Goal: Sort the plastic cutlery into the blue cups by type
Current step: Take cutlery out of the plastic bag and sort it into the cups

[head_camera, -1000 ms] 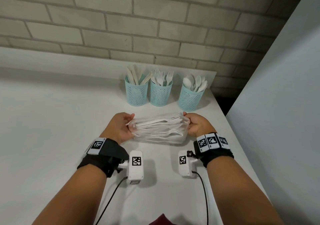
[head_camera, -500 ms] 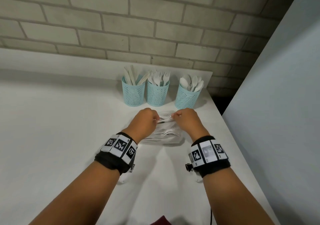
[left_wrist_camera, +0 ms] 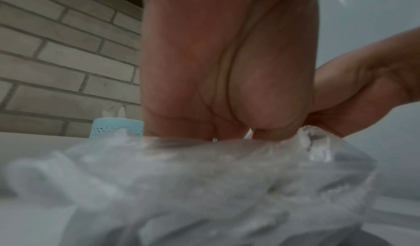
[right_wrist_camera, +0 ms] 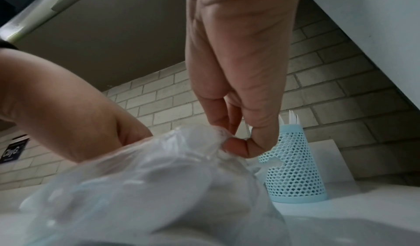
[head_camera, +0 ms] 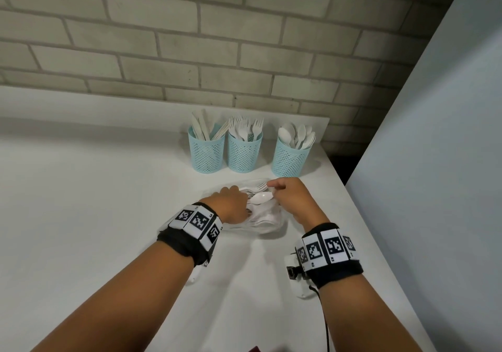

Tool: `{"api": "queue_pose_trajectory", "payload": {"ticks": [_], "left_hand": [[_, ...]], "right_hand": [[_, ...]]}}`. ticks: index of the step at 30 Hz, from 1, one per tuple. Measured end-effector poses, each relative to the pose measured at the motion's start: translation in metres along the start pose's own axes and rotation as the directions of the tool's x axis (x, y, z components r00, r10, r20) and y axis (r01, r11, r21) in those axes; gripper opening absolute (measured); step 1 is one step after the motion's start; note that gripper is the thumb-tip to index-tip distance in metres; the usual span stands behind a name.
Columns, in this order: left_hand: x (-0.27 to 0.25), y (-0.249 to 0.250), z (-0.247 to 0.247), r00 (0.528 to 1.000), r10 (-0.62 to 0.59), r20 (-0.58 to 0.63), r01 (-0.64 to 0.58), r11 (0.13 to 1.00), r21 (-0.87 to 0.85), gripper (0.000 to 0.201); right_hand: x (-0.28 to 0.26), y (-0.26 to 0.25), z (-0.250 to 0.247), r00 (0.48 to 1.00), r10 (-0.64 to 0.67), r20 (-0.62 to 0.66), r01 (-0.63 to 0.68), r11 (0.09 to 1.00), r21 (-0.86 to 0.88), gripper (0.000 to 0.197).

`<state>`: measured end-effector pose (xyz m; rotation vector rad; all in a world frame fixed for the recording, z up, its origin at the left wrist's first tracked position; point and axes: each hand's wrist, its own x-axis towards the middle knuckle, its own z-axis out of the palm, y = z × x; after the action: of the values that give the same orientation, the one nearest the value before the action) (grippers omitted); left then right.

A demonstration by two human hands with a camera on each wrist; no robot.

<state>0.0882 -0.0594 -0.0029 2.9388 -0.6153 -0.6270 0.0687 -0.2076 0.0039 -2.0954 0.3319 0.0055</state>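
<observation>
Right hand [head_camera: 292,199] fingers [right_wrist_camera: 236,146] pinching the clear plastic bag [head_camera: 267,220] on the white counter [head_camera: 95,216], left hand [head_camera: 231,203] bracing — best drawing the white plastic spoon [head_camera: 261,197] out slowly toward the right-most blue mesh cup [head_camera: 290,159].

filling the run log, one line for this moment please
stage: opening clear plastic bag of white cutlery | left hand: holds bag | right hand: pinches bag | three blue mesh cups: part filled

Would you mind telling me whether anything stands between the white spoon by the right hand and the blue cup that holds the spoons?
Nothing visible does. The spoon lies at the clear bag's mouth by the right hand; bare counter separates it from the right cup.
</observation>
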Motion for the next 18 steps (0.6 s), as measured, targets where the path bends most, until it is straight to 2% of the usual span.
{"api": "queue_pose_trajectory", "payload": {"ticks": [4,9,18], "left_hand": [[0.0017,0.0028,-0.0022,1.000,-0.031,0.004,0.031,1.000,-0.004,0.054],[0.0051,0.0041,-0.0028,0.997,-0.069,0.030,0.069,0.998,-0.014,0.059],[0.0076,0.0015,-0.0072,0.997,-0.075,-0.007,0.075,0.997,-0.031,0.051]], "right_hand": [[0.0013,0.0011,-0.0031,1.000,0.008,-0.009,-0.008,0.997,0.075,0.035],[0.0013,0.0014,-0.0002,1.000,0.007,-0.003,-0.007,0.996,0.088,0.037],[0.0032,0.0034,-0.0023,0.999,-0.014,-0.035,0.020,0.985,0.169,0.035]]}}
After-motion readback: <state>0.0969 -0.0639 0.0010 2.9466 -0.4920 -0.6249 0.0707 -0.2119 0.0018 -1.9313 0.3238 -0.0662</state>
